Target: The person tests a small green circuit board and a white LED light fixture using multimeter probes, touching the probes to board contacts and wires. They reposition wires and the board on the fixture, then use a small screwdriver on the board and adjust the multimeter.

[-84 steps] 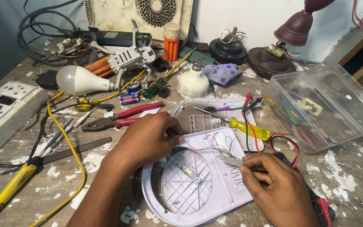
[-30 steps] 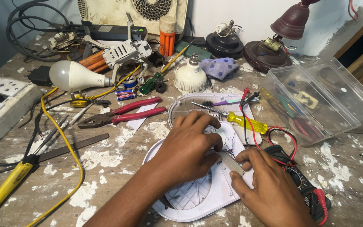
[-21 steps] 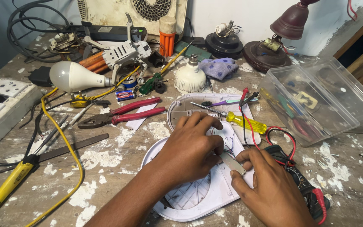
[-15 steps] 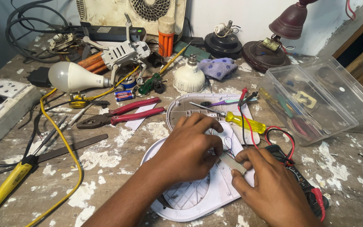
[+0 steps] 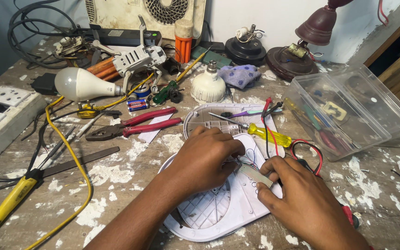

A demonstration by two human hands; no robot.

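Paint-flecked and crowded, the wooden workbench (image 5: 130, 166) carries a white round-ended plastic housing (image 5: 218, 208) with a gridded inner face, lying flat near the front edge. The left hand (image 5: 207, 157) rests palm-down on the housing's upper part, fingers curled and pressing on it close to a bundle of thin wires (image 5: 248, 159); whether those fingers pinch a wire or merely hold the shell down cannot be told. The right hand (image 5: 302, 199) grips a small flat metal strip (image 5: 255, 175) between thumb and fingertips, its free end lying over the housing just beside the wires.

A second white cover (image 5: 200, 121) lies just behind the housing, with a yellow-handled screwdriver (image 5: 267, 135) across it and red and black leads (image 5: 267, 125) looping beside it. Red-handled pliers (image 5: 135, 126) sit to the left, an LED bulb (image 5: 82, 84) and a small white drone (image 5: 137, 58) further back, a clear plastic box (image 5: 348, 109) to the right.

Judging from this, the main risk is the strip's edge nicking or snagging the thin wires, since both hands crowd the same small spot. The housing could also skid on the dusty, flaking surface if the left hand's pressure eases, and the loose leads near the right wrist could catch and drag the screwdriver.
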